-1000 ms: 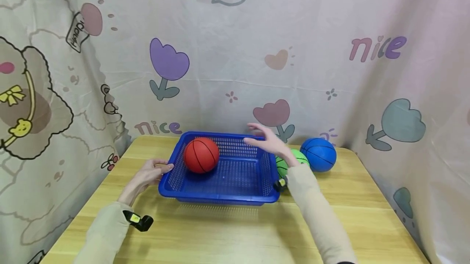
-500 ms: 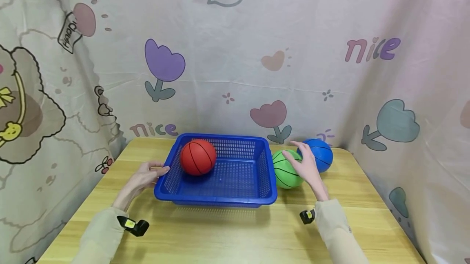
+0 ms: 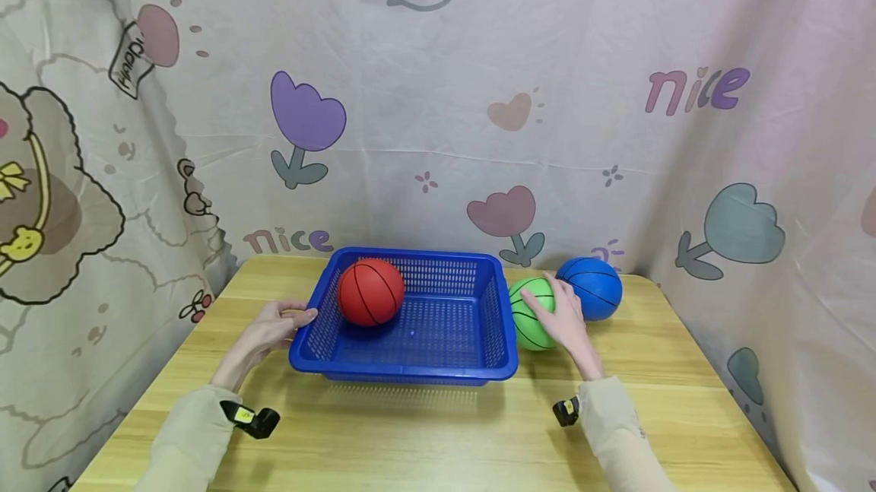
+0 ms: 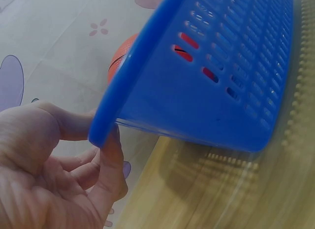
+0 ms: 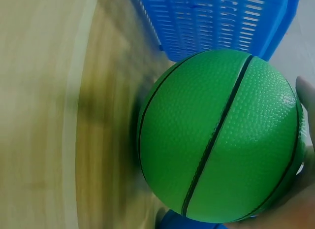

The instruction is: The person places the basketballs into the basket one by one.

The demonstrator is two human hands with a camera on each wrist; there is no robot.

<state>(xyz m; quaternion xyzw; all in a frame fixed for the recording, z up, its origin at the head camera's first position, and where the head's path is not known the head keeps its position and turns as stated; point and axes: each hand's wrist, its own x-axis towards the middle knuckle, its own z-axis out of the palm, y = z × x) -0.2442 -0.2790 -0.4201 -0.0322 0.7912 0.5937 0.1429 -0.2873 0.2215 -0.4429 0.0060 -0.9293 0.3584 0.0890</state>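
A blue plastic basket point(image 3: 404, 372) with slotted walls stands on the table, a red mini basketball point(image 3: 370, 292) inside at its left. My left hand point(image 3: 268, 331) pinches the basket's left rim between thumb and fingers, clearest in the left wrist view, where the rim point(image 4: 115, 98) sits in the pinch. Just right of the basket lies a green mini basketball point(image 3: 527, 319). My right hand point(image 3: 566, 319) grips it from its upper right side, thumb and fingers curved over it. Filling the right wrist view, the green ball point(image 5: 216, 135) hides part of that hand.
Behind the right hand, a blue mini basketball point(image 3: 595, 289) rests near the table's back right corner, close to the green ball. The wooden table point(image 3: 411, 439) ends at a patterned curtain point(image 3: 424, 96) at the back and sides.
My right hand has moved from above the basket's right end, rightward and down, onto the green basketball. The left hand keeps its pinch on the rim; the basket and balls stay put.
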